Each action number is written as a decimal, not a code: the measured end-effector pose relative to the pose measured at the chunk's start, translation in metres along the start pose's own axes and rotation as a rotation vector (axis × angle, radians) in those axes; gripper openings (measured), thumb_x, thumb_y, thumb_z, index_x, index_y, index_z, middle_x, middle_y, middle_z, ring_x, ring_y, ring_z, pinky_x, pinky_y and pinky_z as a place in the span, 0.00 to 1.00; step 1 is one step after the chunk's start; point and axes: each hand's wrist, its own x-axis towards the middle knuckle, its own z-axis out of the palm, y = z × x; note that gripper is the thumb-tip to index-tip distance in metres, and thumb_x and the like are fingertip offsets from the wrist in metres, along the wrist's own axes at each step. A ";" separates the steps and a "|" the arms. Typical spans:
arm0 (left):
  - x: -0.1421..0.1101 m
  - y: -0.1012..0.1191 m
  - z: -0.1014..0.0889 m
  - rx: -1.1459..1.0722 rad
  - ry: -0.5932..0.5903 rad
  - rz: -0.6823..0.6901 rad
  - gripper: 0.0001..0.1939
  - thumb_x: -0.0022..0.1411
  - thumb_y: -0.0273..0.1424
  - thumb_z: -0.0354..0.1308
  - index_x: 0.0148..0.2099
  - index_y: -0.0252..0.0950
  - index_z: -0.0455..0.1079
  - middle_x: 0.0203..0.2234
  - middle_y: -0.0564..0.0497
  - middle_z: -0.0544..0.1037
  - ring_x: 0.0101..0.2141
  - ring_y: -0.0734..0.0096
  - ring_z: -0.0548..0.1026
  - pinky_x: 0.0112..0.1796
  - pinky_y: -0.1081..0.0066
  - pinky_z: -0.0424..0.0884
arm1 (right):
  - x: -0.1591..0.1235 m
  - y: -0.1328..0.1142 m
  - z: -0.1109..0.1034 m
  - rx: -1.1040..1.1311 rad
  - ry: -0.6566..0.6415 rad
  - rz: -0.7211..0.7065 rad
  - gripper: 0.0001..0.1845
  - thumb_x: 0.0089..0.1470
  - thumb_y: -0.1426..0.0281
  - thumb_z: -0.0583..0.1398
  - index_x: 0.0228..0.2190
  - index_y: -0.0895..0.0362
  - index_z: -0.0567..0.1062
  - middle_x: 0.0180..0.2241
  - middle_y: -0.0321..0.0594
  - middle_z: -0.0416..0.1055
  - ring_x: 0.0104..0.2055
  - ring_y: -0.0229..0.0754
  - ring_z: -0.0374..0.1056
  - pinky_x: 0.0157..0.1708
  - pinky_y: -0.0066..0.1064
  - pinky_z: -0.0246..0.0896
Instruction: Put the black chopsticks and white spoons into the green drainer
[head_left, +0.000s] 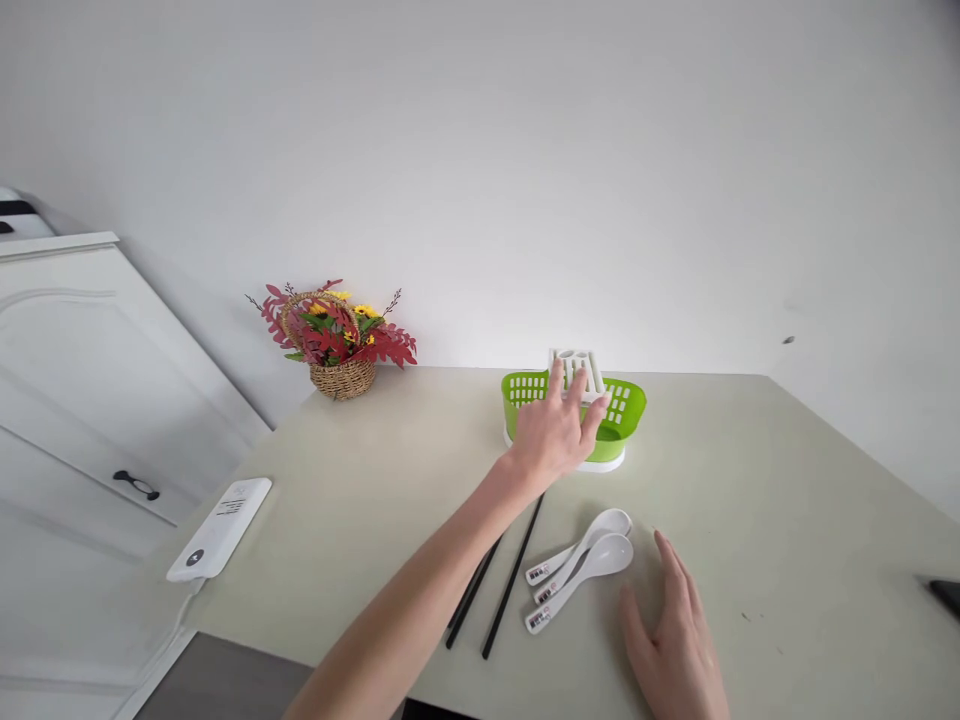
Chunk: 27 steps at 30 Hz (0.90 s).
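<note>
A green plastic basket (628,405) with slotted sides stands on a white base (606,466) near the wall. A white slotted insert (592,368) sits at its back rim. My left hand (551,428) reaches over the basket with fingers spread, fingertips at the insert; whether they press on it I cannot tell. Several white spoons (609,553) lie overlapping on the table, bowls toward the right. Black chopsticks (514,580) lie left of them, partly hidden by my left forearm. Beside the spoons, my right hand (671,640) is open above the tabletop, holding nothing.
On the pale table (712,460), a wicker basket of artificial flowers (341,380) stands at the back left. A white power bank (221,528) with a cable lies at the left edge. A white cabinet (82,380) adjoins that side. A dark object (946,594) shows at far right.
</note>
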 end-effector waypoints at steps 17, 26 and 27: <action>-0.194 -0.076 -0.014 -0.157 0.103 -0.273 0.11 0.76 0.36 0.43 0.43 0.41 0.64 0.33 0.51 0.72 0.28 0.68 0.74 0.29 0.70 0.70 | -0.005 -0.025 -0.009 0.076 0.014 0.027 0.39 0.64 0.54 0.52 0.70 0.58 0.56 0.69 0.53 0.58 0.71 0.60 0.55 0.65 0.54 0.56; -0.251 -0.099 -0.037 -0.285 -0.127 -0.312 0.17 0.74 0.46 0.49 0.38 0.41 0.67 0.27 0.53 0.72 0.30 0.65 0.74 0.33 0.68 0.70 | -0.006 -0.027 -0.010 0.071 0.007 0.006 0.35 0.65 0.57 0.52 0.68 0.57 0.58 0.68 0.52 0.59 0.70 0.60 0.56 0.63 0.53 0.56; -0.252 -0.098 -0.039 -0.295 -0.134 -0.304 0.16 0.73 0.46 0.50 0.39 0.41 0.68 0.28 0.52 0.73 0.32 0.65 0.75 0.34 0.68 0.71 | -0.006 -0.026 -0.009 0.070 0.010 0.001 0.35 0.65 0.57 0.52 0.68 0.57 0.58 0.68 0.52 0.59 0.70 0.60 0.56 0.63 0.52 0.57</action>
